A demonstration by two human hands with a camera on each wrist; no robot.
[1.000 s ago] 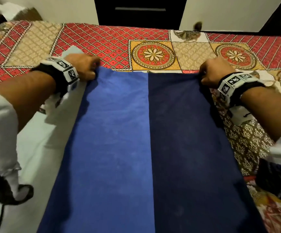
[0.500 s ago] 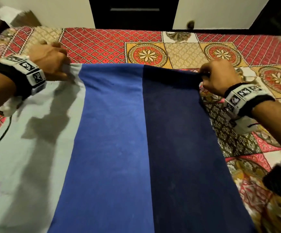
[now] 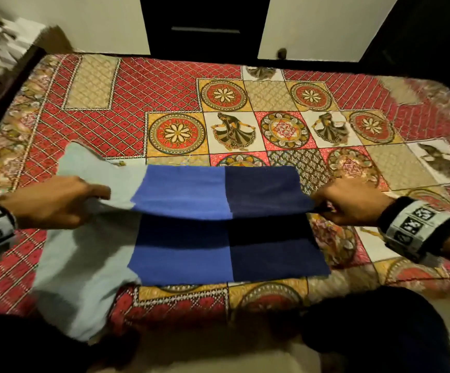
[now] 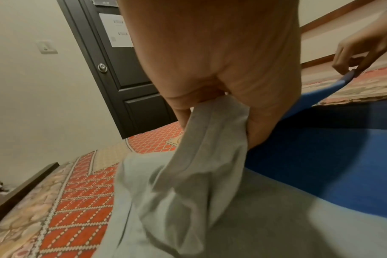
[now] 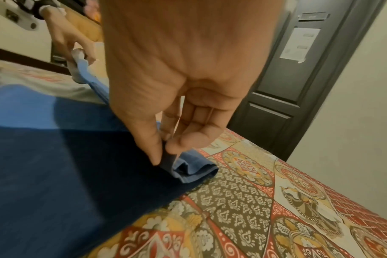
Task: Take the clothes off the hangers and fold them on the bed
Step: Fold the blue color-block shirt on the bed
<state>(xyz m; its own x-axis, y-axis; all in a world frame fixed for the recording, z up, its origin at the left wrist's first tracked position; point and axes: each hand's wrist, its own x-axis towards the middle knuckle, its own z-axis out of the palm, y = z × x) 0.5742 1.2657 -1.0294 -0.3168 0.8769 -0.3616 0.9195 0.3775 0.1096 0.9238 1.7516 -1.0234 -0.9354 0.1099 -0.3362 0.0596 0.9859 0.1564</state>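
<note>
Shirt (image 3: 207, 238) on bed (image 3: 164, 84), mid-fold | left hand (image 3: 51, 203) grips grey edge, right hand (image 3: 350, 203) pinches navy edge | I'd keep both level, land edge on hem squarely.

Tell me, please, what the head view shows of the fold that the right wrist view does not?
Only the head view shows the whole garment doubled over, its pale grey, blue and navy panels side by side, and the left hand gripping the grey part. Only the right wrist view shows the right hand pinching the bunched navy edge between thumb and fingers, plus a dark door. Both show the patterned bedspread beneath.
</note>
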